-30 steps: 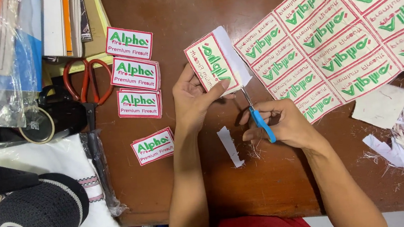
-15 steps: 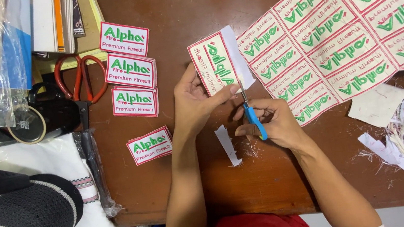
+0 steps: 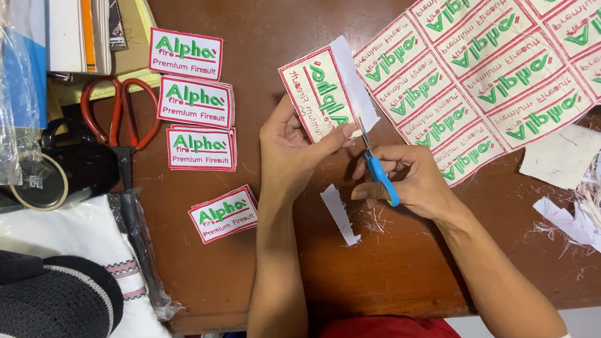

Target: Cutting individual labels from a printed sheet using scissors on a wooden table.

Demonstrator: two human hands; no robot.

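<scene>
My left hand (image 3: 291, 151) holds a white cloth label (image 3: 322, 90) with a red border and green lettering, tilted upright above the brown table. My right hand (image 3: 408, 181) grips small blue-handled scissors (image 3: 378, 172), whose blades sit at the label's white right margin. A cut white strip (image 3: 339, 215) lies on the table just below my hands. A large uncut sheet of the same labels (image 3: 517, 52) spreads out at the upper right, touching my right hand.
Several cut labels (image 3: 194, 98) lie in a column at left, one more (image 3: 223, 214) lower down. Red-handled scissors (image 3: 120, 124), books, plastic bags and a black cap (image 3: 37, 330) crowd the left side. White offcuts (image 3: 593, 196) pile at right. The table edge (image 3: 402, 313) runs near me.
The scissors have worked a little further along the label's white margin. The label and both hands stay in much the same spot.
</scene>
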